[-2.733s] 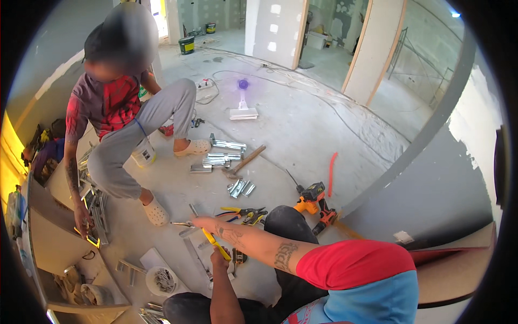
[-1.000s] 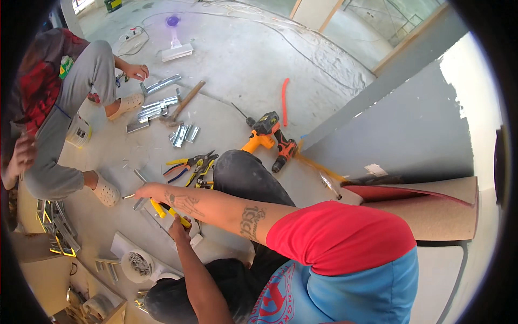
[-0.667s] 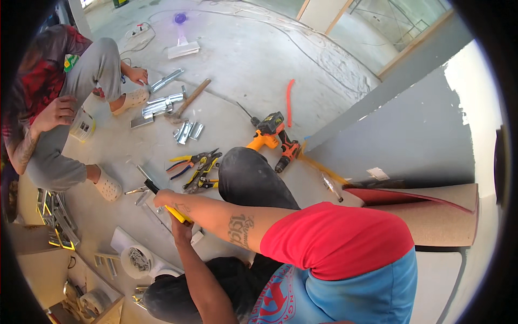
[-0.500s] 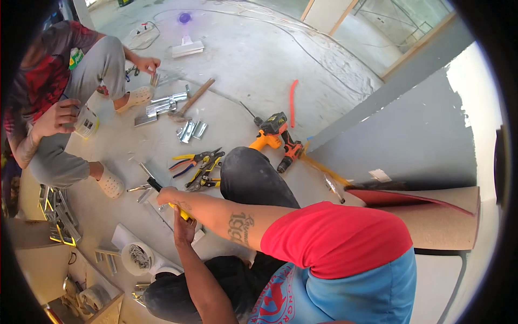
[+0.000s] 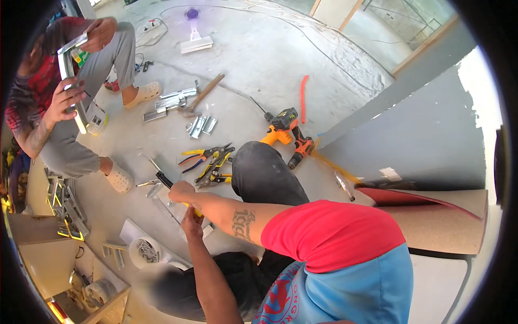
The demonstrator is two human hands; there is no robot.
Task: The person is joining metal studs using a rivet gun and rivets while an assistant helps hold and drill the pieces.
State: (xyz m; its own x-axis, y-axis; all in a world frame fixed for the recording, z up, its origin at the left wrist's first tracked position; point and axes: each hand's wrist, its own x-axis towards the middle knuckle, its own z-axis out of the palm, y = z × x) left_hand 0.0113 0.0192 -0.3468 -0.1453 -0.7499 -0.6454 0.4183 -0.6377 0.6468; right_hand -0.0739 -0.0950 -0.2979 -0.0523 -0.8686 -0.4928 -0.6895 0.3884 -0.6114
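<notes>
Head view: a slim yellow-and-black tool (image 5: 163, 179) is located at the two hands, in front of the person's knees and above the floor (image 5: 259, 92). Its long axis runs obliquely, black end toward the upper left and away from the body, yellow end toward the lower right and back toward the body. The middle stretch is hidden, so that both ends belong to one tool is a judgement. The left hand (image 5: 191, 224) is folded around the yellow end and is the nearer of the two to the torso. The right hand (image 5: 182, 192) is positioned farther out and slightly to the left, next to the black end; its fingers are concealed beneath the back of the hand, and whether it grips the tool or only covers it cannot be determined. The right forearm extends from the right, just beyond the left hand. A thin metal strip (image 5: 152, 162) lies ahead of the black end, roughly in line with the tool axis; contact cannot be confirmed. Yellow-handled pliers (image 5: 218, 154) rest on the floor to the right of and beyond the right hand. A white bucket (image 5: 134, 254) stands left of the left hand, nearer the body.
</notes>
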